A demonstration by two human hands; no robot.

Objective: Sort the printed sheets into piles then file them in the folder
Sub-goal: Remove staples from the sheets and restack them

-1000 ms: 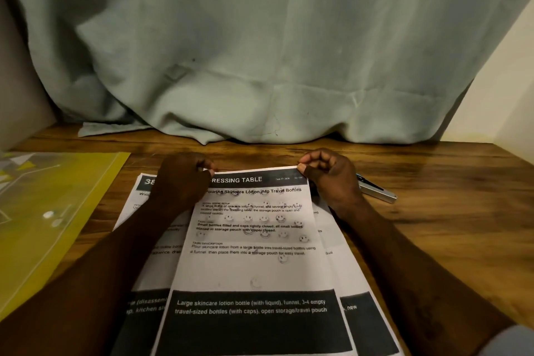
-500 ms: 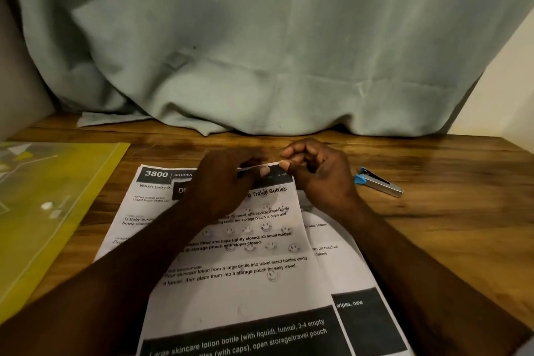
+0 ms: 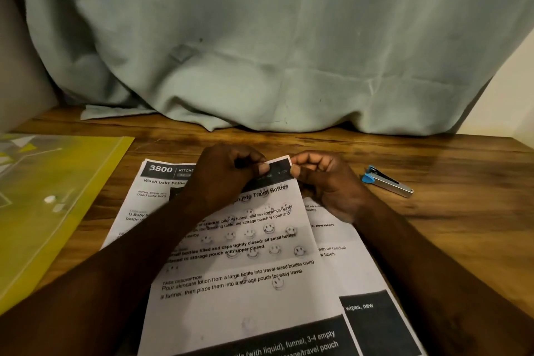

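Top sheet (image 3: 245, 283): lies in the lower centre of the frame on other printed sheets. Its heading reads "…into Travel Bottles", smiley faces are printed through the text, and a black band runs along its bottom edge. Its far edge is lifted slightly off the pile.
Left hand (image 3: 228, 179): centre of the frame, fingers curled, thumb and fingertips pinching the far edge of the top sheet.
Right hand (image 3: 323, 179): just right of the left hand, fingers curled, pinching the far right corner of the top sheet.
Sheet marked "3800" (image 3: 156, 179): under the top sheet, showing to its left, partly covered by the left forearm.
Third sheet (image 3: 346, 263): under the top sheet, showing to its right, with a black block near its lower end.
Folder (image 3: 57, 196): yellow and translucent, flat on the bench at the left edge of the frame, apart from the sheets.
Small metal tool with a blue end (image 3: 387, 182): on the bench, right of the right hand, not touched.
Bench (image 3: 448, 225): brown wood.
Cloth (image 3: 260, 52): pale green, hanging across the upper frame, its hem resting on the bench's far edge.
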